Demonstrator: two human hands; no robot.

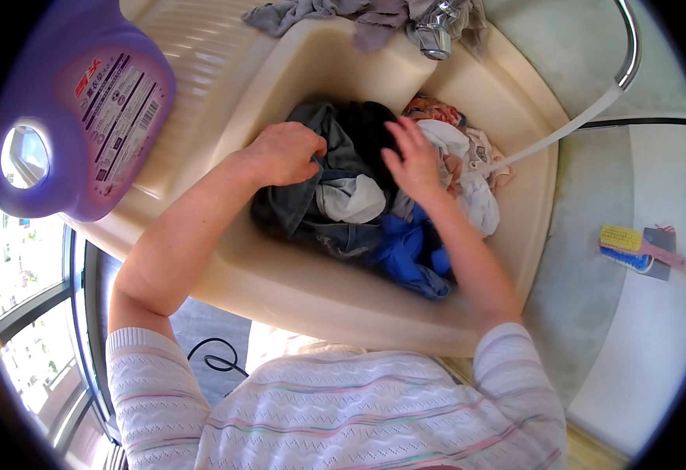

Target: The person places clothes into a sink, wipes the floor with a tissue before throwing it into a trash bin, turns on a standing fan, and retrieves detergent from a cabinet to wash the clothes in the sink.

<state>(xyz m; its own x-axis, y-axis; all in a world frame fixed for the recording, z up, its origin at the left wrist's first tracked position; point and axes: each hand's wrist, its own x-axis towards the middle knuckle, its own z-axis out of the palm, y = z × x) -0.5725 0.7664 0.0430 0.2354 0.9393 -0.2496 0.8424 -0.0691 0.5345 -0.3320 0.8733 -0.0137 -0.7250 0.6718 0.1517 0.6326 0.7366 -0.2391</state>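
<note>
In the beige sink (pixel 311 313) lies a heap of clothes. My left hand (pixel 289 153) is closed at the heap's upper left, its fingers pinching the edge of a dark grey garment (pixel 300 200). Fingers apart, my right hand (pixel 415 160) is over the heap beside a black cloth (pixel 366 129) and holds nothing. Between and below the hands are a light grey cloth (pixel 352 199) and a blue garment (pixel 405 251). White cloth (pixel 477 205) and a patterned red piece (pixel 437 110) lie to the right of my right hand.
A purple detergent bottle (pixel 123 117) stands on the ribbed board at the left. The faucet (pixel 434 39) and grey rags (pixel 304 14) are at the top. A pale hose (pixel 546 141) reaches down into the sink. Brushes (pixel 633 247) hang on the right wall.
</note>
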